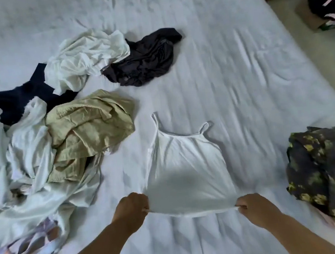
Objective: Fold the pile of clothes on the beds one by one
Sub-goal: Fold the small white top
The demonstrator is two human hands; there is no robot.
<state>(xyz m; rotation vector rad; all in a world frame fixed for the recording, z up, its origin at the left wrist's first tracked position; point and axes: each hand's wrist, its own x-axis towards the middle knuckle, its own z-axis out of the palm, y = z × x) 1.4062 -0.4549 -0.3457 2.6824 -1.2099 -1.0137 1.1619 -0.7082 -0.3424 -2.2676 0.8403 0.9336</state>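
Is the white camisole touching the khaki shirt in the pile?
Apart. The head view shows a strip of bare bedsheet between the white camisole and the khaki shirt.

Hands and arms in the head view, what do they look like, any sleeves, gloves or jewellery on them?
Both forearms are bare as far up as the picture shows, with no sleeves in view. The left hand and the right hand wear no gloves. No watch, bracelet or ring shows on either, though the picture is slightly blurred.

Floral garment (330,173) blurred, cut by right edge; navy garment (19,99) half buried.
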